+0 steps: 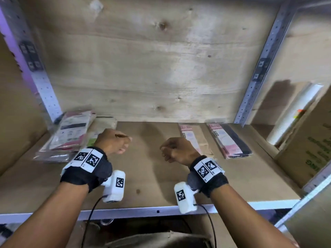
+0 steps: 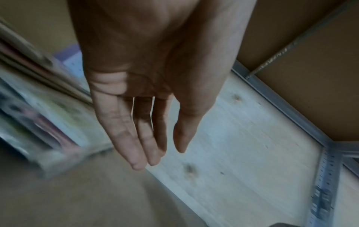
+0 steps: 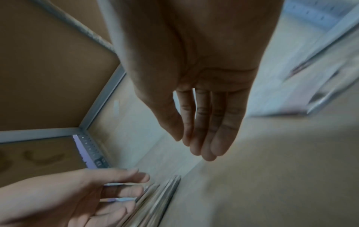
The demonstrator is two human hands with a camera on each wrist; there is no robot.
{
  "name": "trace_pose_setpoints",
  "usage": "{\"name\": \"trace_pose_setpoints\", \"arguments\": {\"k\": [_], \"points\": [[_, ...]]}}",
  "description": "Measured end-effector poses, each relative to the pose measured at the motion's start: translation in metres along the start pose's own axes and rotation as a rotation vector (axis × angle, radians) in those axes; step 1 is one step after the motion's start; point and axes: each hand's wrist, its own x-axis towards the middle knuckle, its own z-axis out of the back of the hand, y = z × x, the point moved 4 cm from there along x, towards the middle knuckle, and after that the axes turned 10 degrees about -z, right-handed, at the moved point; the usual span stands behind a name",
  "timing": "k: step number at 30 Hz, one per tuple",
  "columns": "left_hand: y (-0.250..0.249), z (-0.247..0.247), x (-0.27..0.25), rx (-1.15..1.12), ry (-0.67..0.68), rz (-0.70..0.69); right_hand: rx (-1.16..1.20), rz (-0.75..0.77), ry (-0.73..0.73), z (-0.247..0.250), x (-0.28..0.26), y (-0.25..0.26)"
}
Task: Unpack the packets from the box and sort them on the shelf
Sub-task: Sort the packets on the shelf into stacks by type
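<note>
Left hand and right hand mid-frame over shelf, both empty, fingers relaxed, loosely straight in wrist views. Stack of packets at left of frame on shelf; two pink packets at right. Cardboard box at far right edge.

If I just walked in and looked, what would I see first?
First, two empty hands held over the brown wooden shelf, the left hand and right hand, both with relaxed fingers and black wristbands carrying white checkered tags. Next, the messy pile of pink-and-white plastic packets at the back left, and two flat pink packets lying side by side at the back right.
</note>
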Motion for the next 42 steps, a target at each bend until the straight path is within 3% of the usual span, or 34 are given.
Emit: {"name": "trace_pose_setpoints", "arguments": {"k": [8,11,15,20,25,28,32,35,40,42], "points": [[0.031,0.097,-0.017,0.091,-0.215,0.01,-0.009,-0.093,0.131,-0.101,0.062,0.051],[0.037,0.116,-0.024,0.05,-0.223,0.031,0.016,-0.151,0.127,-0.132,0.083,0.068],[0.042,0.128,-0.03,-0.004,-0.208,0.012,-0.151,-0.134,0.079,-0.162,0.105,0.081],[0.033,0.136,-0.035,0.103,-0.218,-0.046,-0.279,-0.1,0.094,-0.179,0.114,0.08],[0.019,0.123,-0.039,0.081,-0.194,-0.053,-0.299,-0.09,0.091,-0.162,0.102,0.071],[0.008,0.109,-0.039,0.155,-0.103,-0.103,-0.137,-0.097,0.125,-0.144,0.088,0.062],[-0.004,0.086,-0.041,0.552,0.039,-0.171,0.259,-0.059,0.152,-0.11,0.055,0.053],[-0.01,0.063,-0.044,0.752,0.054,-0.206,0.462,-0.035,0.212,-0.077,0.024,0.055],[-0.041,0.027,-0.051,0.593,0.033,-0.532,0.596,-0.086,0.314,-0.028,-0.012,0.053],[-0.052,0.016,-0.052,0.512,-0.009,-0.583,0.647,-0.103,0.333,-0.01,-0.019,0.049]]}}
